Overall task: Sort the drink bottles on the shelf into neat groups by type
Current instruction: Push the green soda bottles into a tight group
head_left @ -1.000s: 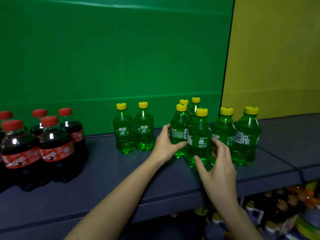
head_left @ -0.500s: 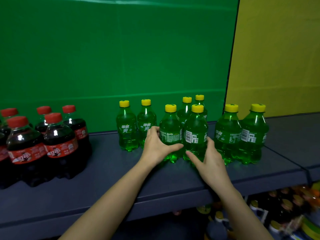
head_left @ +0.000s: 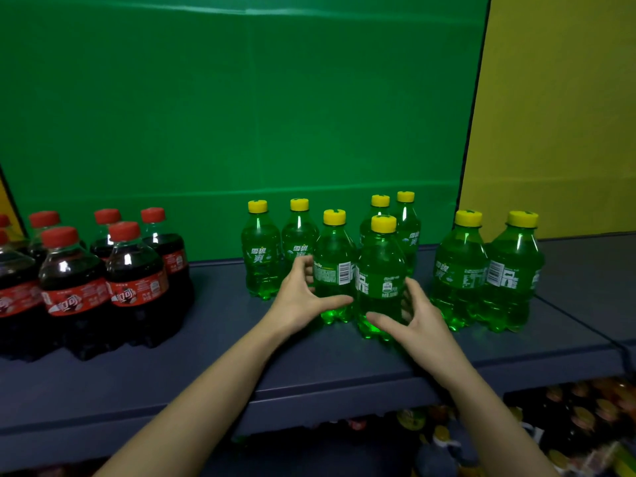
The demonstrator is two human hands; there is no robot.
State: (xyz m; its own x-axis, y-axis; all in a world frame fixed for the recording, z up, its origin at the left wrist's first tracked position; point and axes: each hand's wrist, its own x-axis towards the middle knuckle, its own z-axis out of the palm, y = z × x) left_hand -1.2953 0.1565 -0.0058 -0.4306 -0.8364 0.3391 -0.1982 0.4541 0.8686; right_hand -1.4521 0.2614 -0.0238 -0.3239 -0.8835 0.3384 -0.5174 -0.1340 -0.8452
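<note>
— Where are our hands?

— Both are at the shelf, on the middle cluster of green bottles. Our left hand grasps the front-left green bottle. Its fingers curl against the bottle's left side and the thumb lies across the lower front.

— And the right?

— Our right hand grasps the front-right green bottle, with the fingers curled on its right side and the thumb low at the front, near the base. The two bottles stand upright between our hands, touching each other.

— What do we see around them?

— A back pair of green bottles stands just behind them. A left pair stands nearer the wall, just beside our left hand's fingers. A right pair stands apart from our right hand. All of them have yellow caps.

— And the cola?

— The cola bottles, with red caps, are bunched at the shelf's left end, well apart from the green ones.

— What is behind?

— A green wall and, to the right, a yellow wall. Below, we glimpse a lower shelf of mixed bottles, too dim to tell apart.
</note>
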